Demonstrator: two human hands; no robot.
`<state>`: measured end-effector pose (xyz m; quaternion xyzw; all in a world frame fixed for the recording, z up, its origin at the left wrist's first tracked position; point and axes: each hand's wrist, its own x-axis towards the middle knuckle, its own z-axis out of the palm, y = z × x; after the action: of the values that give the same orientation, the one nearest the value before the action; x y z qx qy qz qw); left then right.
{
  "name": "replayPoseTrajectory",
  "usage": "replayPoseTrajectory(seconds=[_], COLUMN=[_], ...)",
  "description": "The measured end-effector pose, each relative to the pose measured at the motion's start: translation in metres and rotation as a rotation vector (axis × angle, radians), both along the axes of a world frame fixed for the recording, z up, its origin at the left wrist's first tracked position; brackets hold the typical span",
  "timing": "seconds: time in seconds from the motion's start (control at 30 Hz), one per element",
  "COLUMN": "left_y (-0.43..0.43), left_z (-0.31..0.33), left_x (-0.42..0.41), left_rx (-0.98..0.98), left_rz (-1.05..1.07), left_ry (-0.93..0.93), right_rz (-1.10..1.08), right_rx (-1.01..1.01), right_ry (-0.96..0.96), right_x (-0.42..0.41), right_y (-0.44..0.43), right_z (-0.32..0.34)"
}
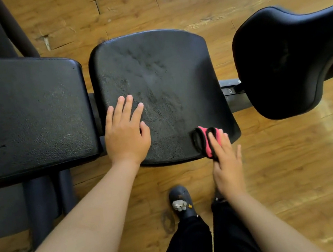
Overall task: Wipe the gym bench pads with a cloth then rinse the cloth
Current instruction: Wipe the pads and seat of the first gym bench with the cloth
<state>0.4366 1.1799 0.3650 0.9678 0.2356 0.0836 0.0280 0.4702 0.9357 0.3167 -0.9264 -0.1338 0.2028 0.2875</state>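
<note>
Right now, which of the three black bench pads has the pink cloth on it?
The middle black textured seat pad: it alone carries the pink, black-edged cloth, at its near-right corner under the right hand.

Three black pads sit in a row. The left pad [26, 114] is wide, bumpy and a bit shiny, with a few small nicks. The middle pad [154, 70] sits just beside it. It is bumpy too, and dull grey smears cover most of its top. The right pad [284, 63] is smooth and curvy and stands apart from the middle one. A small pink cloth [202, 142] with a black edge lies bunched on the near right corner of the middle pad, under the straight fingers [216, 142] of the right hand [226, 164].
</note>
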Motion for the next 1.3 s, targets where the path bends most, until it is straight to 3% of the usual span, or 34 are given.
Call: replayPoseTrajectory(seconds=[0.17,0.33,0.5,0.7,0.9,1.1,1.3], left_y=[0.0,0.0,0.0,-0.001,-0.002,-0.002,-0.001], left_z=[0.0,0.0,0.0,-0.001,-0.001,0.002,0.001], left_x=[0.001,0.001,0.001,0.0,0.001,0.001,0.001], left_rx=[0.006,0.011,0.015,0.019,0.017,-0.002,-0.022], left_rz=[0.006,0.004,0.0,0.012,0.01,0.009,0.009], left_ry=[0.003,0.011,0.003,0.002,0.001,-0.008,-0.015], right_rz=[-0.46,-0.722,-1.135,-1.111,-1.18,-1.258,-1.361], right_rx=[0.126,0.302,0.446,0.449,0.595,0.743,0.821], right_ry=[0.267,0.416,0.636,0.722,0.759,1.084,1.306], right_x=[0.025,0.043,0.063,0.053,0.002,-0.052,-0.048], right_y=[-0.002,0.005,0.002,0.005,0.046,0.113,0.132], right_z=[-0.007,-0.004,-0.008,0.009,0.045,0.082,0.103])
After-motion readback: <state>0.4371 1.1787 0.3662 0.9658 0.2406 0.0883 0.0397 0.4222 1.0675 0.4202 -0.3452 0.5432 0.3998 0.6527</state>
